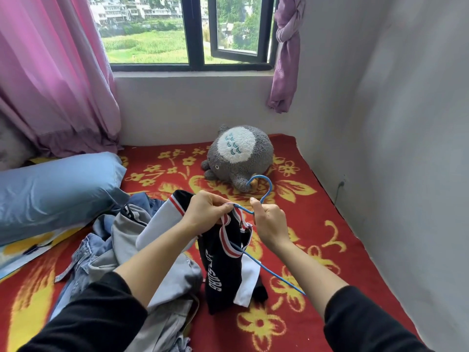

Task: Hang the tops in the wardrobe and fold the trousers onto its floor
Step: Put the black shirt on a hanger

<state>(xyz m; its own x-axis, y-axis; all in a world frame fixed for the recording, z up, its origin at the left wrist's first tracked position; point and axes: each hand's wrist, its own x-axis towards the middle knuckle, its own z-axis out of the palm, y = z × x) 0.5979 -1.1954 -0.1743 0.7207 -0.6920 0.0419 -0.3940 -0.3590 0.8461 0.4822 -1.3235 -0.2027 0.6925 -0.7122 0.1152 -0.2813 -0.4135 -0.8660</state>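
Bedroom corner, window (pixel 193 31) at back, red flowered blanket (pixel 330 224) as work surface. Far left: pink curtain (pixel 50 85), blue pillow (pixel 55 191) below it. Next along: heap (pixel 121 240) of jeans and grey garments, loose on blanket, not yet sorted.

Centre: dark top (pixel 220 262) with red-white trim, held up, hem resting on blanket just beside heap. Pinched at striped neckline by left hand (pixel 205 212), fingers curled tight on fabric. Just right: blue hanger (pixel 270 186), one arm running through neck opening and out low right, other arm hidden in fabric, hook up toward grey plush (pixel 238 153) behind. Gripped just below hook by right hand (pixel 270 222), fingers closed round wire, thumb up.

Far right: knotted purple curtain (pixel 286 54), bare wall (pixel 406 123). No wardrobe in view.

Step, by judgement: threading hanger into a top. Nothing hung, trousers unfolded, so early in task.

Next move, likely: stretch neckline over hanger with left hand, seat both shoulders level, then carry to wardrobe. Calls for steady tension on trim. Thin wire, so risk of top sliding off one side on lifting.
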